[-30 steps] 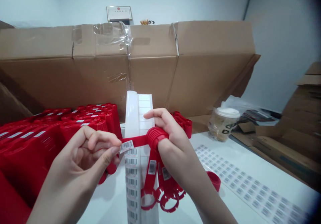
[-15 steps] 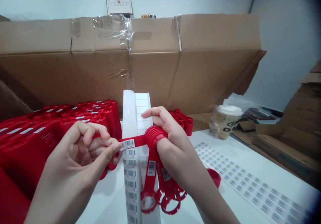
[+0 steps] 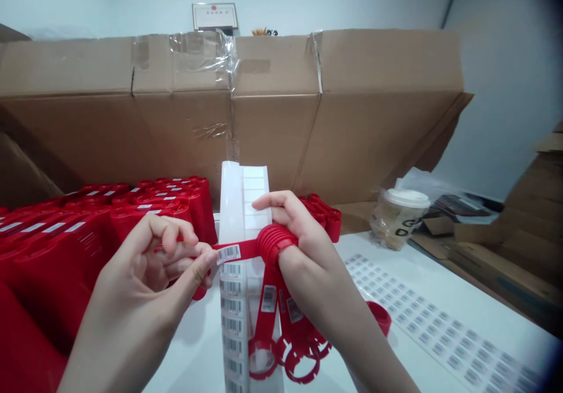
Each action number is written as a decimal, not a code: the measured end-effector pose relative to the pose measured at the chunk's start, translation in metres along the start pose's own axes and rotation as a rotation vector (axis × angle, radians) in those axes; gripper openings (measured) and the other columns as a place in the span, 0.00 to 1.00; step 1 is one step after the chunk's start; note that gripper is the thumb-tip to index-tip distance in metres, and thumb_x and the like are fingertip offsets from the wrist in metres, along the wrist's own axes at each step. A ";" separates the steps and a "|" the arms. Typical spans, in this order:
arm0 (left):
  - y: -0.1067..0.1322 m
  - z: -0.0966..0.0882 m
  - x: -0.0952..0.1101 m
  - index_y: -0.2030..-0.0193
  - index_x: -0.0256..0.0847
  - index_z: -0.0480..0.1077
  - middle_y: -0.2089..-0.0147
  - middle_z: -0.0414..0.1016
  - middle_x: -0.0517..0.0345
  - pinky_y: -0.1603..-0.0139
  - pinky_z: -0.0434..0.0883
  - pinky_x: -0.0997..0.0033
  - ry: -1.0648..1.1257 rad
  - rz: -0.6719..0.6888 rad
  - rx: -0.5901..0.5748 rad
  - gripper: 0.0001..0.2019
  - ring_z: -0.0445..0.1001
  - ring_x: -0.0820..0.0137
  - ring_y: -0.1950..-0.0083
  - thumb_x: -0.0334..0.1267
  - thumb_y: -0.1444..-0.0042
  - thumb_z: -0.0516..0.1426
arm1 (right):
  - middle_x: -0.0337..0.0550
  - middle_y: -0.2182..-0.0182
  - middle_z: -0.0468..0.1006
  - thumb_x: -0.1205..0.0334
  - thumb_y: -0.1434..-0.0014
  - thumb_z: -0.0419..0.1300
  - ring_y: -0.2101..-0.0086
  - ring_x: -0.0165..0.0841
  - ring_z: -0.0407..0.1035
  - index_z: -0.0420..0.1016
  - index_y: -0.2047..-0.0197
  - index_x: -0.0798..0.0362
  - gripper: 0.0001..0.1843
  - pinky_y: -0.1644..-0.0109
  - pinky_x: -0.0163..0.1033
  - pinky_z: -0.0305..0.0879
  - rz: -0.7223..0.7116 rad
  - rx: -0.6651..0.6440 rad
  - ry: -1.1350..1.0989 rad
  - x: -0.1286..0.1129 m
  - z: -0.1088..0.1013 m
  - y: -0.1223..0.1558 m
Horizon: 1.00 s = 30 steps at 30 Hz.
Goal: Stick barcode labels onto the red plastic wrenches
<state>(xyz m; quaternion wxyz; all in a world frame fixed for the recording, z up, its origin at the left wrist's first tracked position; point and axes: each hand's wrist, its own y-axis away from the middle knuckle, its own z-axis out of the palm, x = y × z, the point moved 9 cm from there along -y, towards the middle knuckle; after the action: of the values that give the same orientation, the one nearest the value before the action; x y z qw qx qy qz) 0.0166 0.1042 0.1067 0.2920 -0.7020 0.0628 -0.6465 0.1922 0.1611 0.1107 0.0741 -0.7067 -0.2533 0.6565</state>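
My left hand (image 3: 162, 270) is closed in a pinch at the left end of a red plastic strap (image 3: 247, 249). A white barcode label (image 3: 229, 254) lies on that strap right beside my thumb tip. My right hand (image 3: 308, 240) is closed around a bundle of red ring-ended straps (image 3: 270, 317), whose stacked upper rings (image 3: 275, 240) sit around its thumb. The bundle's lower rings (image 3: 303, 366) hang down, and several of its straps bear barcode labels. Beneath both hands a long sheet of barcode labels (image 3: 233, 322) stands out, its upper part curled and bare of labels.
Stacked red straps (image 3: 57, 264) fill the left side, and a smaller pile (image 3: 323, 214) lies behind my right hand. Another label sheet (image 3: 435, 322) lies on the white table (image 3: 373, 361). A lidded cup (image 3: 400, 220) stands at right. A large cardboard box (image 3: 272, 141) spans the back.
The whole view has shifted a little, with everything now slightly farther right and lower. Both hands keep nearly the same pose around the strap and bundle.
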 end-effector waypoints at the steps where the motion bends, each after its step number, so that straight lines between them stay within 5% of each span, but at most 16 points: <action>1: 0.000 0.000 0.000 0.68 0.43 0.60 0.67 0.65 0.66 0.64 0.78 0.83 0.000 -0.002 0.003 0.17 0.74 0.76 0.65 0.35 0.44 0.68 | 0.33 0.70 0.74 0.71 0.35 0.49 0.76 0.28 0.63 0.68 0.51 0.43 0.16 0.76 0.32 0.60 -0.003 0.001 0.000 -0.001 0.000 0.000; 13: -0.003 -0.001 0.004 0.68 0.43 0.62 0.67 0.66 0.66 0.63 0.79 0.83 -0.066 0.035 0.035 0.17 0.76 0.76 0.65 0.37 0.47 0.69 | 0.35 0.68 0.75 0.70 0.36 0.48 0.75 0.29 0.64 0.68 0.51 0.43 0.16 0.75 0.34 0.60 0.013 0.013 0.039 0.001 0.000 0.001; 22: -0.008 0.017 -0.017 0.61 0.46 0.61 0.63 0.67 0.67 0.60 0.77 0.79 -0.059 0.022 0.039 0.15 0.76 0.77 0.64 0.40 0.42 0.66 | 0.35 0.69 0.72 0.72 0.40 0.51 0.74 0.30 0.63 0.68 0.50 0.43 0.18 0.73 0.35 0.58 -0.031 0.082 0.070 -0.006 -0.003 0.004; 30: -0.014 0.004 -0.010 0.60 0.45 0.65 0.54 0.63 0.60 0.65 0.76 0.66 -0.455 0.196 0.235 0.16 0.79 0.67 0.63 0.50 0.43 0.65 | 0.41 0.63 0.74 0.73 0.43 0.50 0.69 0.33 0.67 0.67 0.49 0.47 0.20 0.68 0.37 0.61 -0.059 0.127 -0.005 0.008 0.004 -0.004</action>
<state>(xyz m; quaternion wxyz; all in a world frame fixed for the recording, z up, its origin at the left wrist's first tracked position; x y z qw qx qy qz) 0.0144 0.1214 0.1047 0.4393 -0.7810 -0.0124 -0.4437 0.1872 0.1670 0.1052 0.1374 -0.6912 -0.2321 0.6704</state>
